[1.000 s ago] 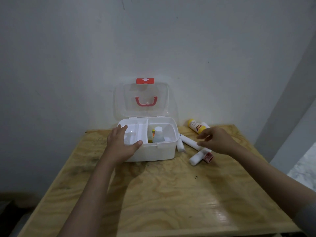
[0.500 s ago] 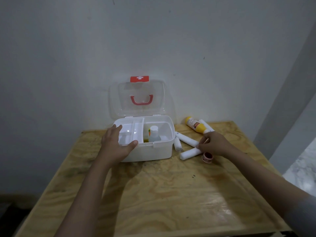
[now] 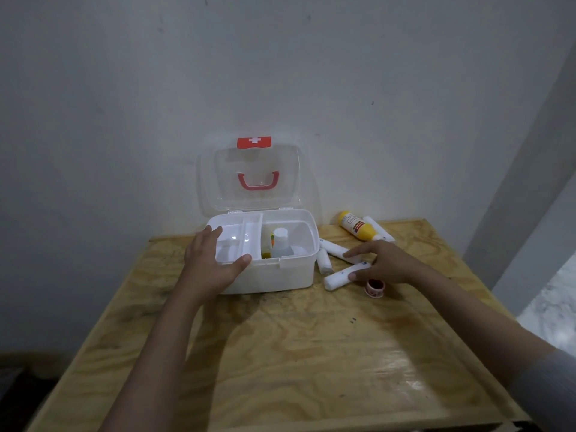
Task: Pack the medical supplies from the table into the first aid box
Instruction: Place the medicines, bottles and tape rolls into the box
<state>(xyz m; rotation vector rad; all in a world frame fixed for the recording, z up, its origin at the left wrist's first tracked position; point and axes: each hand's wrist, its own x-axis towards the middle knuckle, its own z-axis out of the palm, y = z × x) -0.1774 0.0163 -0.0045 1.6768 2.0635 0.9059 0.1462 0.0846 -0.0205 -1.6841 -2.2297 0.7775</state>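
Observation:
The white first aid box (image 3: 280, 277) stands open at the table's back, its clear lid (image 3: 252, 179) upright with a red handle. A small clear bottle (image 3: 280, 247) and a yellow item stand in its right compartment. My left hand (image 3: 212, 263) grips the box's front left corner. My right hand (image 3: 383, 265) lies over a white bandage roll (image 3: 338, 279) right of the box, thumb and fingers touching it, fingers apart. Two more rolls (image 3: 324, 261) lie beside the box, a fourth (image 3: 378, 227) behind a yellow bottle (image 3: 357, 230). A small red tape roll (image 3: 375, 288) sits by my thumb.
The plywood table (image 3: 296, 353) stands against a grey wall. Its right edge drops to a pale floor (image 3: 554, 294); a grey wall corner rises at the right.
My right hand has spread its fingers and slid left over the bandage rolls. The red tape roll now lies uncovered. My left hand stays on the box.

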